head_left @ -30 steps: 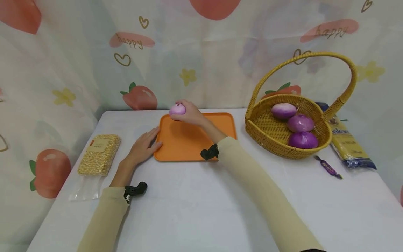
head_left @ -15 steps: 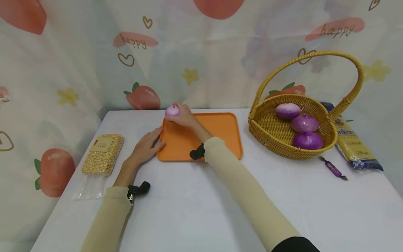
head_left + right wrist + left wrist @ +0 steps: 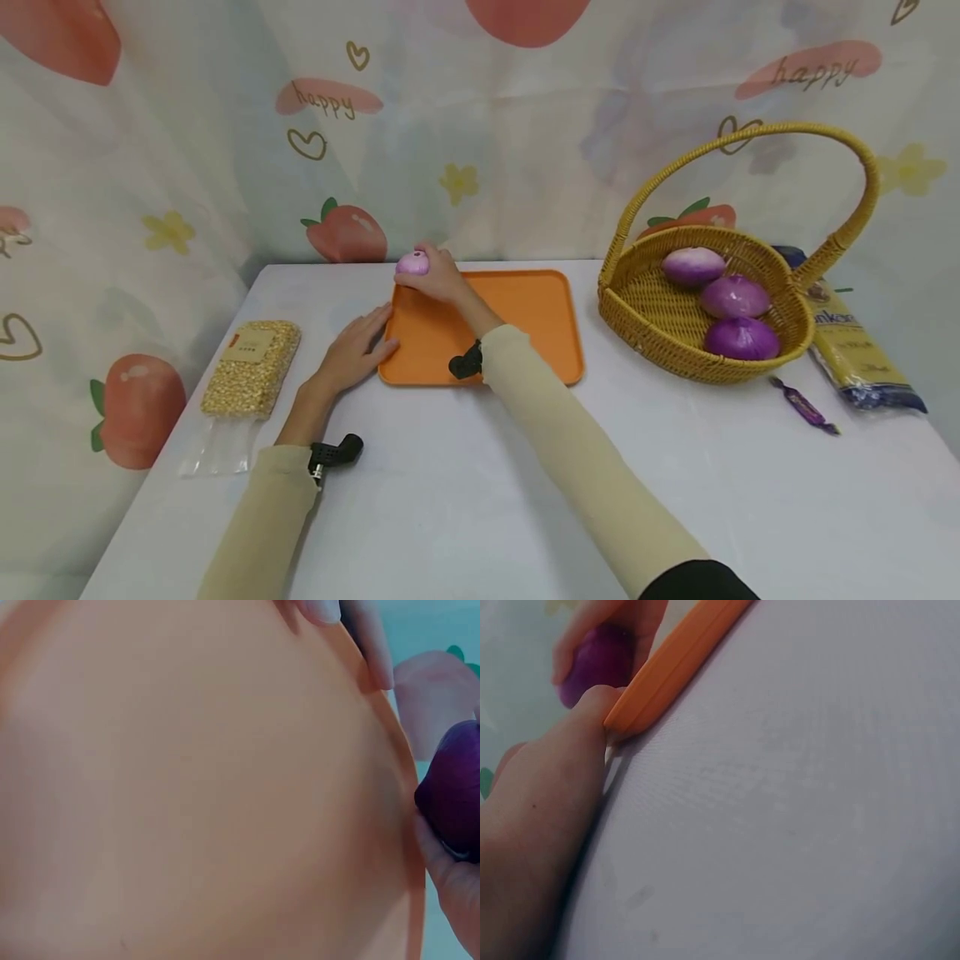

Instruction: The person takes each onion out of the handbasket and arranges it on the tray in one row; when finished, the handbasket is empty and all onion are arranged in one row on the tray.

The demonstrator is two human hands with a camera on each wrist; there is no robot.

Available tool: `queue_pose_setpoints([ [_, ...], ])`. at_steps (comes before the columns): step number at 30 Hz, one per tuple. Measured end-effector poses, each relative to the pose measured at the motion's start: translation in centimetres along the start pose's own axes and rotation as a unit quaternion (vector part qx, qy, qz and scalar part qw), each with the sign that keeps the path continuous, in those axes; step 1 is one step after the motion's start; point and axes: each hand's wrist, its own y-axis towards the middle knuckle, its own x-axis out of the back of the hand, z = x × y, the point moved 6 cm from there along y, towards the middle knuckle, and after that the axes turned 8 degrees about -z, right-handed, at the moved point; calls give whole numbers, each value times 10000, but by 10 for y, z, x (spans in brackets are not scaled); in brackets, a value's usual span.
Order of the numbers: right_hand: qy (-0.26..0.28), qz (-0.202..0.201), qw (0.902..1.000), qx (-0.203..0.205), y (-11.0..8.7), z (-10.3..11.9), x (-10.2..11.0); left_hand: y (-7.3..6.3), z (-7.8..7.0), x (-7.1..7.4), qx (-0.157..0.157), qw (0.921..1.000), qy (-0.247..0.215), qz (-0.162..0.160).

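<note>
My right hand (image 3: 441,277) holds a purple onion (image 3: 412,263) above the far left corner of the orange tray (image 3: 525,321). Thumb and fingers wrap the onion's sides, with its cut top facing up. In the right wrist view the onion (image 3: 456,787) is at the right edge, just beyond the tray rim (image 3: 405,757). My left hand (image 3: 352,350) lies along the tray's left side, fingers extended at the edge and thumb over the rim. The left wrist view has my left hand (image 3: 547,802) against the tray corner (image 3: 641,705).
A wicker basket (image 3: 637,333) with a tall handle stands at the right, holding several purple onions (image 3: 741,338). Beside it lie a yellow and blue packet (image 3: 862,354) and a purple wrapped candy (image 3: 805,406). A bag of yellow grains (image 3: 251,371) lies at the left.
My right hand has moved left and slightly down with the onion, then stayed nearly still. The left hand keeps its place at the tray. The head view has shifted slightly.
</note>
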Motion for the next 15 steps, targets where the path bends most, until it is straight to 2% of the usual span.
queue_pose_setpoints([
  [8,-49,-42,9999,-97,-5,-4,2,0,0,-4,-23,10000,-58,26],
  [15,-246,-51,9997,-1,-10,-3,7,0,2,-3,97,9999,-19,104],
])
